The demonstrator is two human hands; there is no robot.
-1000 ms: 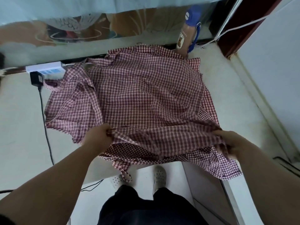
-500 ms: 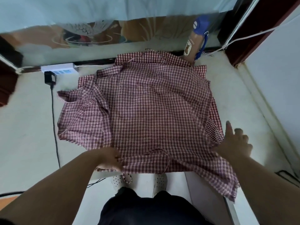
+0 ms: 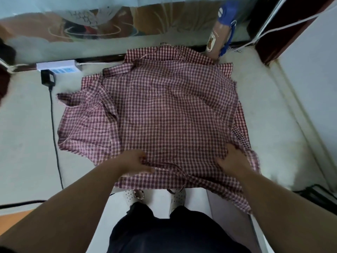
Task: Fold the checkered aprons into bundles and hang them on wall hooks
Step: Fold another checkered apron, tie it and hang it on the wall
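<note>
Since the fold has to start from a flat sheet, the top checkered apron [image 3: 173, 114] lies spread out across the middle of the counter [image 3: 27, 143], its near hem at the counter's front edge, bib end toward the counter's back. More checkered aprons [image 3: 85, 125] lie under it, showing at the counter's left side, with a corner hanging off the counter's front right. Left hand [image 3: 135, 164] sits at the near hem, fingers curled in and pinching cloth right by the loose tie strap [image 3: 175, 166], probably to pin that corner down. Right hand [image 3: 233, 159] rests on the hem's right part, thumb spread on top; its fingertips go under a raised fold, so cannot tell if they grip or just press. Judged step: smoothing and squaring the hem before the first fold; no bundle yet, no hooks in view. Containers: only a brown bottle [image 3: 214, 39] with a blue top at the counter's back right, just beside the apron's far corner, contents not visible. White power strip [image 3: 58, 67] with black plug [image 3: 47, 77] at the counter's back left, its cable [image 3: 54, 136] running toward the counter's front, near the lower aprons, a possible snag. White shoes [image 3: 177, 198] below the counter's front edge.
</note>
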